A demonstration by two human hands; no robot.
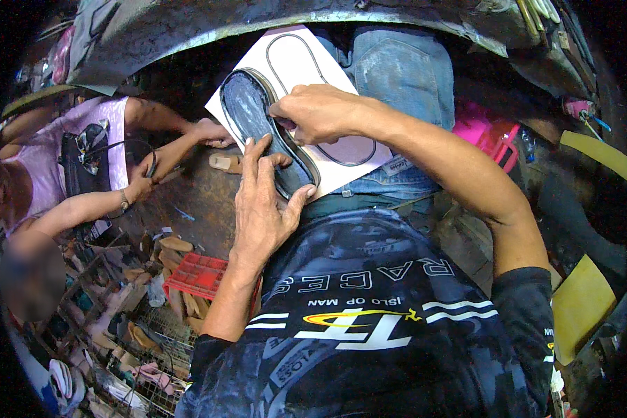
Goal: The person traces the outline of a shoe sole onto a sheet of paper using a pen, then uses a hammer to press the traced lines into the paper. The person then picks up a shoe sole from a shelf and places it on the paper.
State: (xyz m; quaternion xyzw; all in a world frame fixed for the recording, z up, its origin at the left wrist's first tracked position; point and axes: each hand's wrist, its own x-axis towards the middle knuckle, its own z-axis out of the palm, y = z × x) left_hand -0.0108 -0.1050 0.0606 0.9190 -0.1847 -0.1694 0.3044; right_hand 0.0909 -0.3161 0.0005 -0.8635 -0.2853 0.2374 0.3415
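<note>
A dark shoe sole (247,108), its toe end pointing away from me, lies on a white board (292,70) across my lap. My left hand (265,202) grips the heel end, with the thumb on the right rim and the fingers bent over the sole. My right hand (317,115) is closed at the sole's right edge, near the waist, pinching a thin dark strip (315,61). That strip loops loosely over the board above and below my right hand. The fingertips of my right hand are partly hidden.
At the left another person's hand (212,132) reaches near the board. A tan-tipped object (225,164) lies beside my left hand. A red crate (196,275) stands among heaped shoe parts at lower left. A pink basket (498,143) and yellow sheet (585,310) are at right.
</note>
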